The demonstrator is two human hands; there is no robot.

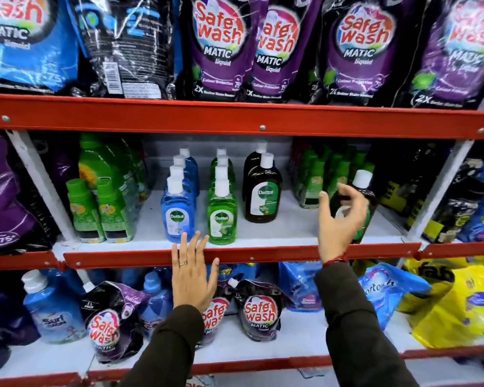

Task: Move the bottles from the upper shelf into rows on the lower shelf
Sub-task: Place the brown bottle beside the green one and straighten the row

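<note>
Head view: middle shelf [277,233] carries three front-to-back rows: blue bottles [176,216], green bottles [221,219], brown bottles [261,196]. Bare shelf floor lies right of the brown row. Right hand [338,219], fingers spread and released, sits before a dark bottle [361,208] near the shelf's front edge; contact unclear, bottle largely hidden and blurred. Left hand [193,275] flat, empty, overlaps the red shelf lip [249,256].

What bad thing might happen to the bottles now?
The right hand is open around a dark bottle without clearly gripping it, so it might tip off the shelf's red front edge. The left hand hovers just before the blue bottle and green bottle; a bump could topple those tight rows.
</note>
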